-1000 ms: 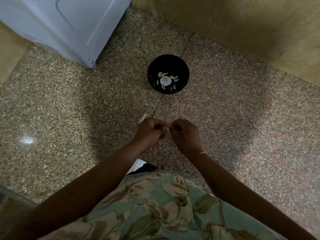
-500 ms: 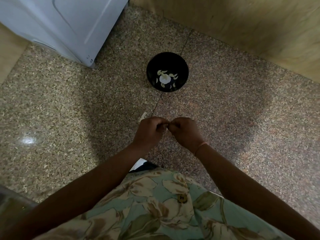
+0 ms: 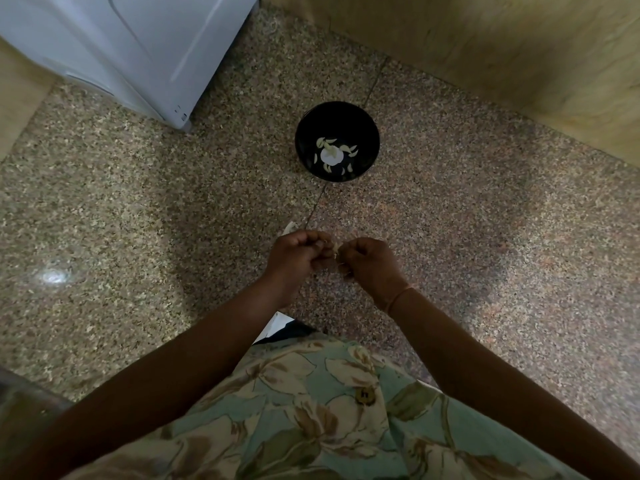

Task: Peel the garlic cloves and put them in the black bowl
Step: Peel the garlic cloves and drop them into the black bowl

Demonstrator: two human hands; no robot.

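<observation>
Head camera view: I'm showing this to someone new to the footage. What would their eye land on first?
The black bowl stands out on the speckled floor ahead of the person, with pale garlic pieces at its bottom. Nearer, at centre, the left hand and right hand meet, both pinching a small garlic clove. A white appliance fills the upper left corner.

We see a floor (image 3: pixel 138 209) made of shiny stone with lots of little brown, grey and pink specks, and a thin dark line (image 3: pixel 317 206) runs across it where two slabs meet. A big white box (image 3: pixel 131 46) with smooth sides stands on the floor at the top left, and a yellow-brown wooden wall (image 3: pixel 502 46) runs along the top right. On the left, a small bright spot of light (image 3: pixel 52 275) shines on the floor.
</observation>
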